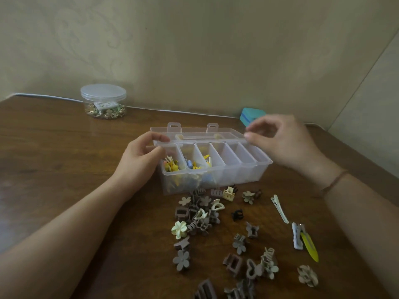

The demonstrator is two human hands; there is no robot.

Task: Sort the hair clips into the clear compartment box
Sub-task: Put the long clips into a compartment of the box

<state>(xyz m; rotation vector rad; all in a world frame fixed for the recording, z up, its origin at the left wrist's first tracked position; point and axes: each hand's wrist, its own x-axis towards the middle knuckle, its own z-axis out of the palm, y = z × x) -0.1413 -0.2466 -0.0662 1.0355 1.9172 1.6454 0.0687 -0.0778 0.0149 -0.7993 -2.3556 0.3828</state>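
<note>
A clear compartment box (216, 167) sits near the middle of a brown wooden bench (64, 152), a little toward the far edge. Its clear lid (198, 135) is partly raised over the back of the box, with two latch tabs standing up along its far side. The left hand (142, 156) pinches the lid's left end between thumb and fingers. The right hand (280, 141) pinches the lid's right corner with its thumb and curled fingers; a thin band circles that wrist.

The box has a row of narrow compartments running left to right. The three on the left hold small yellow and blue clips (172, 166); the compartments to the right look bare.

On the bench just in front of the box, toward the near edge, lies a loose scatter of hair clips (200, 214), mostly brown, grey and cream claw clips shaped like flowers, butterflies and rectangles. A pale green flower clip (179, 229) lies at the left of this pile. A small black claw clip (237, 214) lies apart from the pile. Toward the right edge lie a long silver clip (279, 209) and a yellow snap clip (309, 249).

Near the far left corner stands a round clear jar (103, 102) with a lid, holding small gold-coloured pieces. A teal box (250, 116) sits at the far edge, partly behind the right hand.
</note>
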